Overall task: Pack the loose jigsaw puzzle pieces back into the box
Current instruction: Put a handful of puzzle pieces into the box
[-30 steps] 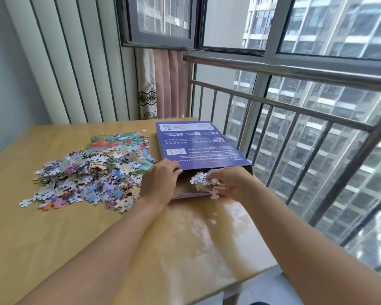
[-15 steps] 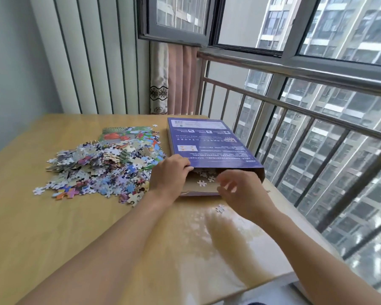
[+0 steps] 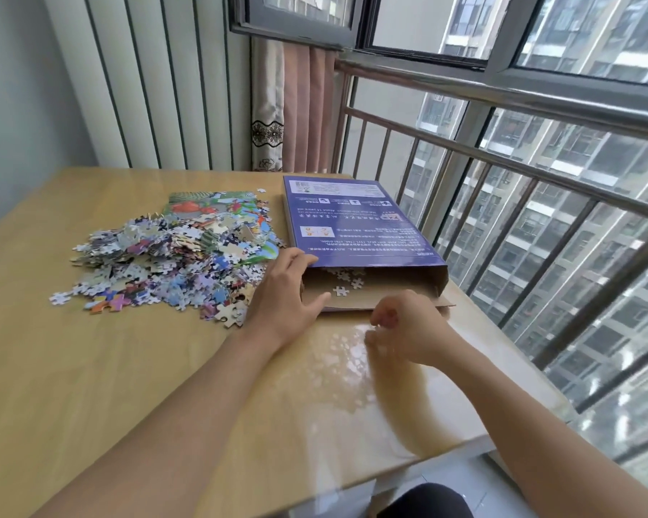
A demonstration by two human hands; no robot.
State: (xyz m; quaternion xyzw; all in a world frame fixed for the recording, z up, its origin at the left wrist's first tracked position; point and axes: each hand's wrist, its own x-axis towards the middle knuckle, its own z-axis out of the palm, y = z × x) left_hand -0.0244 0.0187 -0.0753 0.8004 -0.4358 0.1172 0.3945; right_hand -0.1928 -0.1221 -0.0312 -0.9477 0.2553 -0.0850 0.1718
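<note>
Holding the box (image 3: 360,222) open is the function of the left hand (image 3: 289,293): its fingers curl over the near left corner of the purple top panel while the thumb extends along the brown lower flap, keeping the mouth of the box spread so pieces can be fed in. The box lies flat on the table (image 3: 90,368), open end toward the person, which permits pieces to be slid in from the near side. A few loose pieces (image 3: 347,284) lie just inside the box mouth on the brown flap.

The right hand (image 3: 404,330) is just in front of the box mouth, low over the table, fingers curled inward. The hand is blurred, so whether it pinches a piece cannot be told.

The main pile of puzzle pieces (image 3: 165,263) lies left of the box, touching or nearly touching the left hand, and partly covers a printed picture sheet (image 3: 210,203). Judged from the pile, most of the packing remains. The pile's position beside the box keeps transfer short.
</note>
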